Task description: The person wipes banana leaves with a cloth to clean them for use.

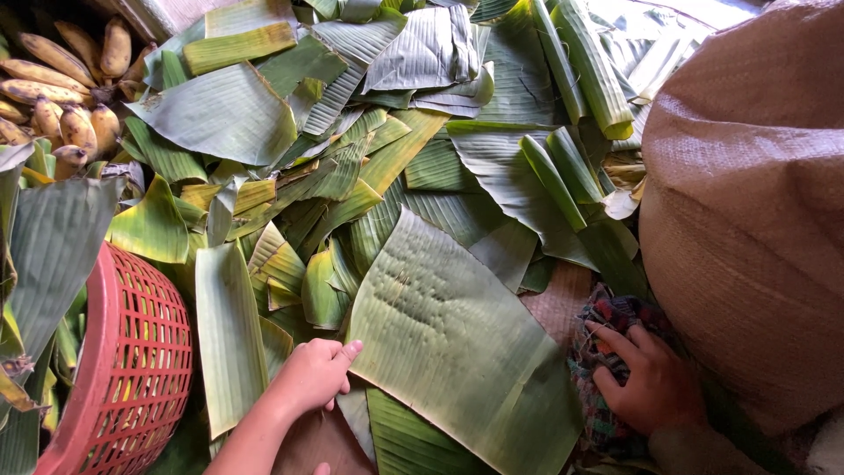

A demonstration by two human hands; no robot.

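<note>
A large leaf (pixel 457 343) lies in the middle, on top of other leaves. The left hand (pixel 312 374) rests at its left edge, fingertips touching it. The right hand (pixel 651 383) lies on a cloth (pixel 607 352) just right of the leaf. A sack (pixel 747 202) stands right of the cloth, behind the right hand. A basket (pixel 132 369) sits at the far left, near the left hand, with a long leaf strip (pixel 229 334) between them. Bananas (pixel 61 88) lie at the far back left. A heap of leaves (pixel 369 132) fills the space behind the large leaf, between bananas and sack.
</note>
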